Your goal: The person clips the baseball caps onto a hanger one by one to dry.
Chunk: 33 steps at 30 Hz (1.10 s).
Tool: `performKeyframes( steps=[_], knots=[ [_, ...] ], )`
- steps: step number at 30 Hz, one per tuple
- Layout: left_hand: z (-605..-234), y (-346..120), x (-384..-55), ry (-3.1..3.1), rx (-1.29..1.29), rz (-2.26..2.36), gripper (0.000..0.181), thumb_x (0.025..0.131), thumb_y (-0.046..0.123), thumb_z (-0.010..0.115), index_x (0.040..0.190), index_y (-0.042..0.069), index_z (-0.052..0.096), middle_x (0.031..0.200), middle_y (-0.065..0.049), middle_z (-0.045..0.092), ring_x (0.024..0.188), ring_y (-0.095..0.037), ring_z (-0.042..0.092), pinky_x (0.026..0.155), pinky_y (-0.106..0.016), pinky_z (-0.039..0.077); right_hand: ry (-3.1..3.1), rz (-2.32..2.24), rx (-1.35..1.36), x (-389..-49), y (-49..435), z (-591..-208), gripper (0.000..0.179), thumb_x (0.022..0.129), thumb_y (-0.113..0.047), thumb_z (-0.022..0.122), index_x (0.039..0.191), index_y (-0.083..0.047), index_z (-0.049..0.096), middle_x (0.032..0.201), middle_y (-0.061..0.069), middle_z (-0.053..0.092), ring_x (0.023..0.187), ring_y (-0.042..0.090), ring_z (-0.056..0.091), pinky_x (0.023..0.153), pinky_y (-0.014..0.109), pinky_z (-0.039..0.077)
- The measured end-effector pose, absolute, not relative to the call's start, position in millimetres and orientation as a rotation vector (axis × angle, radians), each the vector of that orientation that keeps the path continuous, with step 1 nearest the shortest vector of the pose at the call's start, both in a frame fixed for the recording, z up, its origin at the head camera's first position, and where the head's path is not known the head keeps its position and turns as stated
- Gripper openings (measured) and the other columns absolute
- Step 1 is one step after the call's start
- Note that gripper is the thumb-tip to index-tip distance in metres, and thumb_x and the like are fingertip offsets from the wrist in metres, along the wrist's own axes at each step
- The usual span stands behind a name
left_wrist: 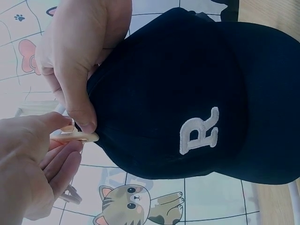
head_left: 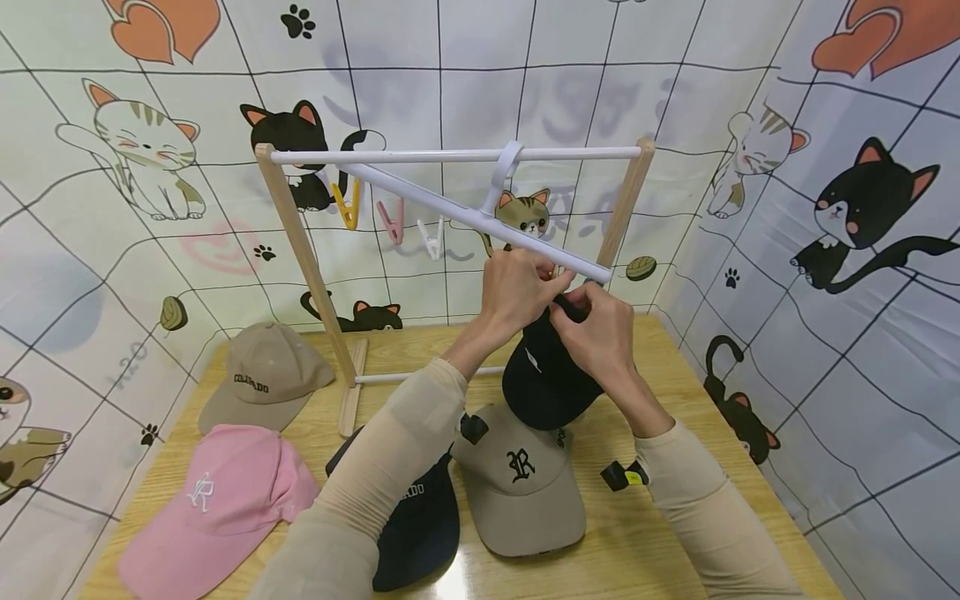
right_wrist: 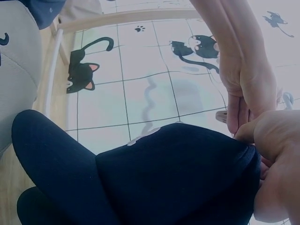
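Observation:
A black cap (head_left: 546, 375) with a white R on its front hangs brim down between the two hands. Below the lower end of a white hanger (head_left: 465, 218), my left hand (head_left: 517, 287) pinches a pale peach clip (left_wrist: 77, 137) at the tip of the crown. My right hand (head_left: 597, 329) grips the crown's fabric with thumb and fingers, close beside the left. The hanger slants down to the right, hooked over the rack's top rod (head_left: 420, 156). Yellow (head_left: 347, 206), pink (head_left: 391, 221) and white (head_left: 431, 238) clips hang beneath its raised side.
On the wooden table (head_left: 645, 550) lie a tan cap (head_left: 273, 367), a pink cap (head_left: 232, 492), a dark navy cap (head_left: 423, 533) partly under the left sleeve, and a khaki cap (head_left: 521, 492) below the held one. Wooden rack posts (head_left: 303, 258) stand behind.

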<state>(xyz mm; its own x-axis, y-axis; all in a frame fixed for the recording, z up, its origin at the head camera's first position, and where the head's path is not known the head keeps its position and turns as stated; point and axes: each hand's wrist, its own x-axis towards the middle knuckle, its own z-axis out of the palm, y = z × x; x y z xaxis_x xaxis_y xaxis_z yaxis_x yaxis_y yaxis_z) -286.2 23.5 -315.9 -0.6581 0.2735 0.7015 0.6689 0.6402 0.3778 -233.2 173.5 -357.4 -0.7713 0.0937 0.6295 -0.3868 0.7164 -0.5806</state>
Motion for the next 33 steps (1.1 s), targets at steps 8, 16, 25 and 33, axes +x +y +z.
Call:
performKeyframes(
  steps=[8,16,25,33],
  knots=[
    [-317.5,25.9,-286.8,-2.236,-0.697,-0.900,0.052,0.098,0.036,0.090,0.058,0.015,0.063,0.053,0.001,0.059,0.048,-0.007,0.040,0.052,-0.018,0.019,-2.242,0.951,0.235,-232.7,174.2,-358.8,0.021,0.094,-0.011,0.085,0.099,0.008,0.075,0.089,0.026,0.081,0.080,0.043,0.076,0.074,0.046,0.053],
    [-322.9,25.4,-287.7,-2.237,-0.672,-0.969,0.042,0.096,0.037,0.092,0.067,0.012,0.073,0.072,-0.003,0.081,0.064,-0.018,0.073,0.056,-0.020,0.036,-2.243,0.942,0.250,-235.7,175.2,-360.0,0.022,0.095,-0.012,0.086,0.100,0.007,0.076,0.088,0.025,0.080,0.080,0.041,0.076,0.074,0.044,0.051],
    [-328.7,14.8,-290.6,-2.263,-0.779,-1.132,0.028,0.104,0.034,0.084,0.108,0.007,0.089,0.098,-0.010,0.089,0.086,-0.020,0.086,0.074,-0.032,0.066,-2.274,0.957,0.263,-239.2,177.9,-362.5,0.022,0.097,-0.012,0.087,0.103,0.007,0.077,0.089,0.024,0.081,0.079,0.040,0.075,0.073,0.039,0.048],
    [-331.2,8.5,-293.2,-2.280,-0.891,-1.283,0.031,0.108,0.032,0.078,0.124,0.006,0.086,0.114,-0.013,0.088,0.096,-0.021,0.087,0.082,-0.028,0.067,-2.282,1.022,0.216,-244.2,179.8,-364.5,0.025,0.099,-0.015,0.087,0.110,0.006,0.078,0.098,0.026,0.081,0.091,0.043,0.077,0.081,0.047,0.052]
  ],
)
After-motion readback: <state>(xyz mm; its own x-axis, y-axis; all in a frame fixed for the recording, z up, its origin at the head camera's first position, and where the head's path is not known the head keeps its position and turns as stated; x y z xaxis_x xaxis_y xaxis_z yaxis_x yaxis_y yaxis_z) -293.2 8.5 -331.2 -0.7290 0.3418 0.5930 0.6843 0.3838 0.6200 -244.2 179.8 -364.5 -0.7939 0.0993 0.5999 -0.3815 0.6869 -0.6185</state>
